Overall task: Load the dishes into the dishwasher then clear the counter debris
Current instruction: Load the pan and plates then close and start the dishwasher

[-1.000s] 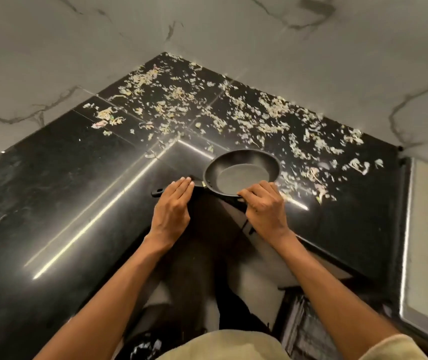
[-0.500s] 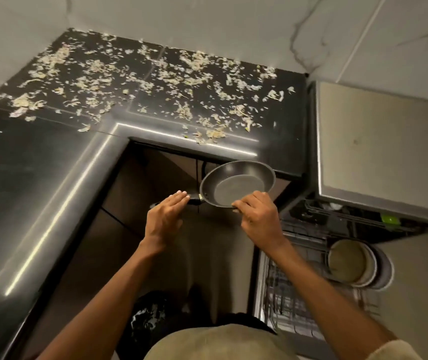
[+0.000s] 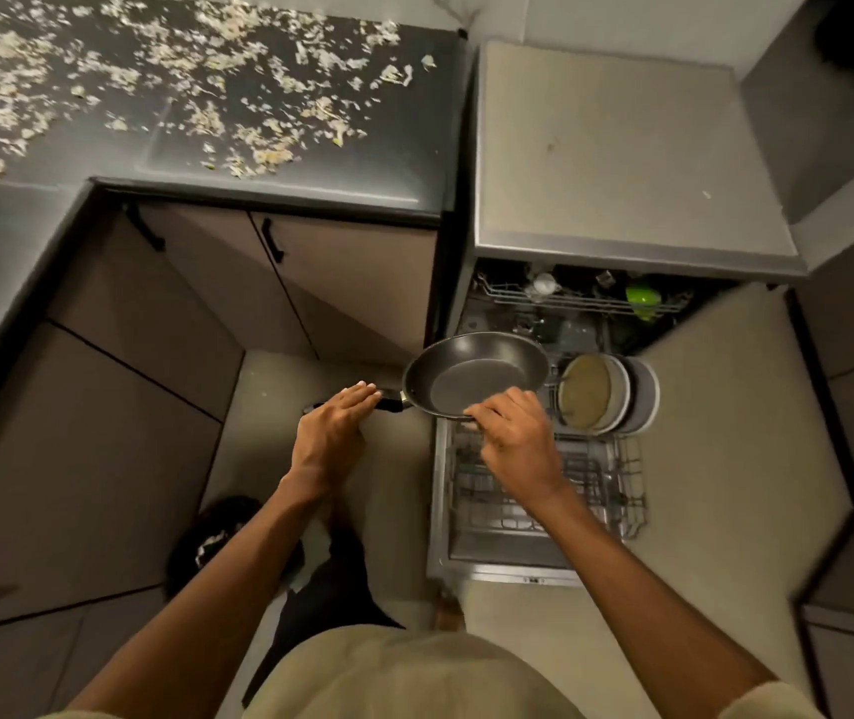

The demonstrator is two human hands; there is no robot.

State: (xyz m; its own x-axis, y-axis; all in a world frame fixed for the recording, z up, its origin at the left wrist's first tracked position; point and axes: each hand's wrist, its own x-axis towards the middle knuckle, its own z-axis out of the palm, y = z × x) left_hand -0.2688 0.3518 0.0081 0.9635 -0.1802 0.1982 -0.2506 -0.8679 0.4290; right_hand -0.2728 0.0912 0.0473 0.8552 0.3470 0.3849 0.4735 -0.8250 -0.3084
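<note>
A black frying pan (image 3: 471, 378) hangs in the air over the left edge of the open dishwasher's pulled-out lower rack (image 3: 539, 490). My left hand (image 3: 334, 433) holds its black handle from above, fingers laid over it. My right hand (image 3: 515, 433) pinches the pan's near rim. Upright plates (image 3: 606, 394) stand at the back of the lower rack. The upper rack (image 3: 580, 295) holds a green cup and small items. Pale food scraps (image 3: 196, 80) litter the black counter (image 3: 362, 168) at the top left.
The dishwasher's grey top (image 3: 616, 147) sits right of the counter. Beige cabinet doors (image 3: 341, 282) with black handles run under the counter. Beige floor (image 3: 725, 459) lies right of the rack. My legs and a black shoe show below.
The pan has left the counter and travelled right and down to the dishwasher rack, both hands keeping their hold. The view has swung right, bringing the open dishwasher into sight.
</note>
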